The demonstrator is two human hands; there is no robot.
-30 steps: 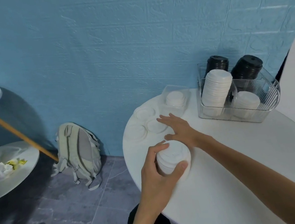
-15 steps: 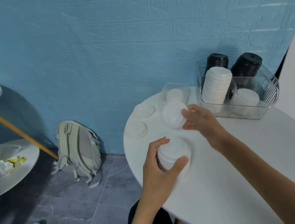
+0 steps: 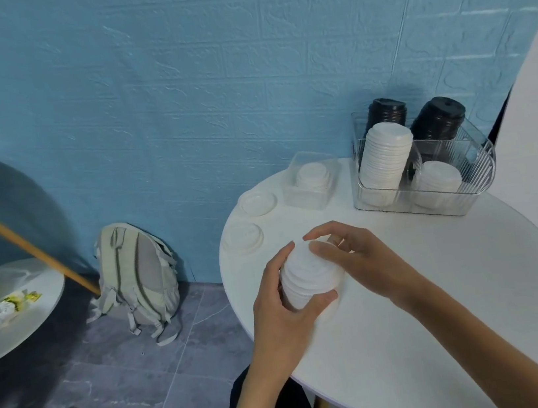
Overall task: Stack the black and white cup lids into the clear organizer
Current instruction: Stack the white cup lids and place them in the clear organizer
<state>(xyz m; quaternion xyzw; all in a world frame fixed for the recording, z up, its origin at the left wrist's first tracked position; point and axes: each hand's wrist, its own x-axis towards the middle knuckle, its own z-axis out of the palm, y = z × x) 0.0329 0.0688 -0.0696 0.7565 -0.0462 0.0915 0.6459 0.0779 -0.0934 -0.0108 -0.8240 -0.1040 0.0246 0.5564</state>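
I have both hands on a short stack of white lids (image 3: 309, 279) standing upright on the round white surface (image 3: 447, 300), near its front-left edge. My left hand (image 3: 284, 309) wraps the stack from the near-left side, thumb low across its front and fingers curled round the far side; my right hand (image 3: 354, 254) sits curled over the top, thumb on the uppermost lid, seemingly seating it onto the pile. The stack's axis is vertical. The clear organizer (image 3: 446, 199) lies away and to the right, against the blue wall (image 3: 174, 78), so my right hand is the nearer one for carrying the stack there. In it, a tall leaning column of white lids (image 3: 384, 160) fills the front-left bay, a lower white pile (image 3: 438, 180) the front-right, and two black lid stacks (image 3: 437, 119) stand behind. I judge the front-right bay the likelier landing spot, as it has room above. Two loose white lids (image 3: 243, 237) lie flat on the surface to the left, and beyond them a small clear tray (image 3: 312, 180) holds a few more. Between stack and organizer the surface shows nothing in the way; the organizer's raised rim is what the stack must clear.
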